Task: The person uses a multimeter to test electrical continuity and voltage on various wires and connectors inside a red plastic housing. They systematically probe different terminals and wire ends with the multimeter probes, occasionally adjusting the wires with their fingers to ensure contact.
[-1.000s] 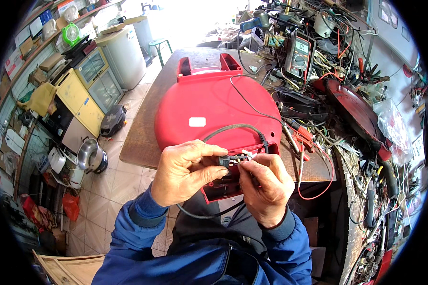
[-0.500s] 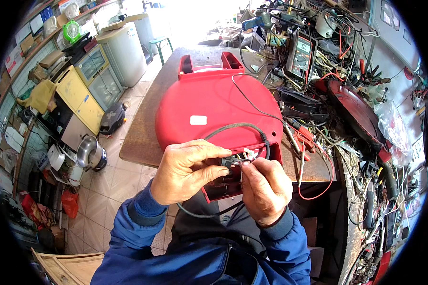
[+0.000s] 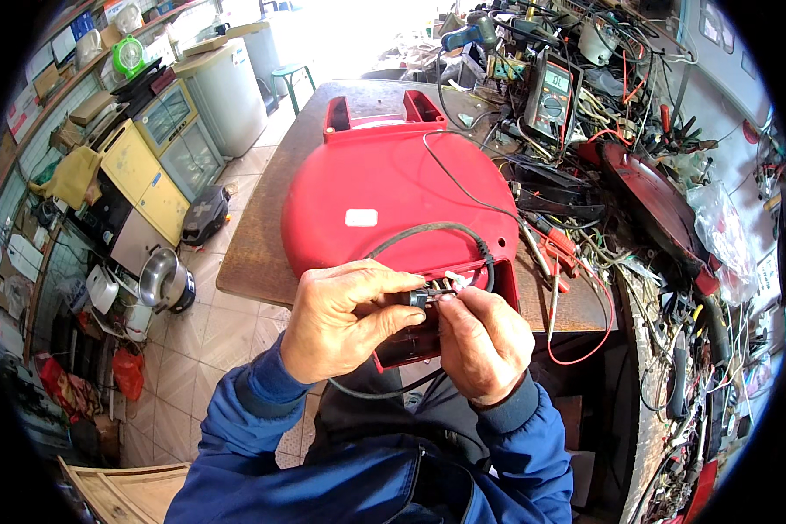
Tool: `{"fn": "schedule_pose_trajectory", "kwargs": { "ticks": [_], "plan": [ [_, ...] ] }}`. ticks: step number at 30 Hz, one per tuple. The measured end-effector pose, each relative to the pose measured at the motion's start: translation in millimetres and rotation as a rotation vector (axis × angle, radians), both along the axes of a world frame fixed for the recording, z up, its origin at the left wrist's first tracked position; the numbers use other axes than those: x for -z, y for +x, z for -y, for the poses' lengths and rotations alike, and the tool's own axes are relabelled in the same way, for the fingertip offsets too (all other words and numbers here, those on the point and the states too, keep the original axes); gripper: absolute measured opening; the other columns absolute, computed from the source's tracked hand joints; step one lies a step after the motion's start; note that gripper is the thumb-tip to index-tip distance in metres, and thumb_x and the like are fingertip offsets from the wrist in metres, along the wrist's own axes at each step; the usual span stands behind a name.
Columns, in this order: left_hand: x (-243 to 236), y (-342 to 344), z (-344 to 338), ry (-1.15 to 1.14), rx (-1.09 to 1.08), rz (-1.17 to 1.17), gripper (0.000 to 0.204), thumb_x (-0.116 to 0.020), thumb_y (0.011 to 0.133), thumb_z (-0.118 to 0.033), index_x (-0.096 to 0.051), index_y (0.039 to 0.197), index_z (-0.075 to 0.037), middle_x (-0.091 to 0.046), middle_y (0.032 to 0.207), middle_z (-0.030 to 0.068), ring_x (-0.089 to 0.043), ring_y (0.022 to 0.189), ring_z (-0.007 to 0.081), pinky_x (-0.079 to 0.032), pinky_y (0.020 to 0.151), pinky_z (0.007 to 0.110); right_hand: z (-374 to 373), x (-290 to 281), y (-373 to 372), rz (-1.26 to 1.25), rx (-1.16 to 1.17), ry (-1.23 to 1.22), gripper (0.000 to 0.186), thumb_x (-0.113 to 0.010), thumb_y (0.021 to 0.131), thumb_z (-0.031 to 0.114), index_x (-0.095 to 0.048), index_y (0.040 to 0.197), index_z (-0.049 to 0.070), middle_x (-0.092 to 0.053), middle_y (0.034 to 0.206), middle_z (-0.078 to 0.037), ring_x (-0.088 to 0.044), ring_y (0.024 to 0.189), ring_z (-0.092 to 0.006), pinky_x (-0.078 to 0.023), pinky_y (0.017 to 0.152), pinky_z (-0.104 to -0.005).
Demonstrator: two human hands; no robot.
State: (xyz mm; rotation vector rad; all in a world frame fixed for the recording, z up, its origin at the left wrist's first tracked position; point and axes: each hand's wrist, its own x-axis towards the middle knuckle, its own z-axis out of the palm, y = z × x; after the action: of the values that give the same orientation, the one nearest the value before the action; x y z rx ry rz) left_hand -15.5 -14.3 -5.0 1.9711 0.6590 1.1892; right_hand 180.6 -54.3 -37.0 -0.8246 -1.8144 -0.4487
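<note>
A large rounded red plastic appliance housing (image 3: 402,188) lies on the wooden bench in front of me, its open compartment toward my lap. Over that compartment my left hand (image 3: 341,323) pinches a small black part (image 3: 418,298) with metal bits at its right end. My right hand (image 3: 486,345) is closed in a pinch right at that metal end; its fingertips cover what they grip. Whitish wire ends or connectors (image 3: 459,281) show just behind the fingertips. A dark power cable (image 3: 437,228) arches behind both hands into a ribbed sleeve (image 3: 487,258) at the compartment.
Right of the housing lie red and black test probes (image 3: 557,249) with leads. A multimeter (image 3: 550,98) stands among piled wires and tools. Another round dark red shell (image 3: 642,205) leans at the right. On the tiled floor to the left sits a steel pot (image 3: 163,278).
The view has shifted slightly, so the housing sits a little higher and further left. Both hands keep their pinch, with only a slight shift of the right fingers.
</note>
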Motion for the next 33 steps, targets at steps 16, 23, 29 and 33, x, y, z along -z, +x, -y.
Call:
{"fn": "schedule_pose_trajectory", "kwargs": {
  "ticks": [16,23,29,33],
  "plan": [
    [-4,1,-4,-0.336,0.072,0.140,0.025,-0.067,0.095,0.001,-0.065,0.119,0.005,-0.063,0.096,0.0061,-0.071,0.083,0.0137,-0.058,0.074,0.024,36,-22,45,-0.339,0.126,-0.562,0.026,-0.080,0.077,0.001,-0.071,0.101,-0.001,-0.066,0.089,-0.011,-0.064,0.072,-0.0172,-0.051,0.063,-0.0284],
    [-10,-4,-3,-0.305,0.139,0.112,0.034,-0.067,0.091,0.006,-0.061,0.124,0.009,-0.067,0.102,0.0105,-0.070,0.088,0.0157,-0.057,0.079,0.027,35,-22,41,-0.001,0.268,-0.361,0.033,-0.078,0.067,-0.002,-0.072,0.099,0.005,-0.067,0.087,-0.008,-0.062,0.071,-0.0265,-0.053,0.063,-0.0354],
    [-6,-11,-8,-0.378,0.208,0.076,0.035,-0.068,0.092,0.005,-0.062,0.126,0.006,-0.067,0.108,0.0093,-0.071,0.095,0.0159,-0.057,0.082,0.026,40,-29,26,-0.270,-0.112,-0.557,0.025,-0.077,0.074,-0.004,-0.073,0.097,0.003,-0.068,0.089,-0.010,-0.066,0.075,-0.0264,-0.054,0.065,-0.0342],
    [-5,-13,-1,-0.353,0.177,0.105,0.032,-0.070,0.091,0.004,-0.065,0.122,0.005,-0.069,0.106,0.0098,-0.070,0.093,0.0151,-0.057,0.082,0.026,34,-27,29,-0.301,-0.047,-0.535,0.023,-0.075,0.079,-0.005,-0.072,0.100,0.002,-0.069,0.090,-0.013,-0.070,0.078,-0.0262,-0.055,0.067,-0.0326]
  ]
}}
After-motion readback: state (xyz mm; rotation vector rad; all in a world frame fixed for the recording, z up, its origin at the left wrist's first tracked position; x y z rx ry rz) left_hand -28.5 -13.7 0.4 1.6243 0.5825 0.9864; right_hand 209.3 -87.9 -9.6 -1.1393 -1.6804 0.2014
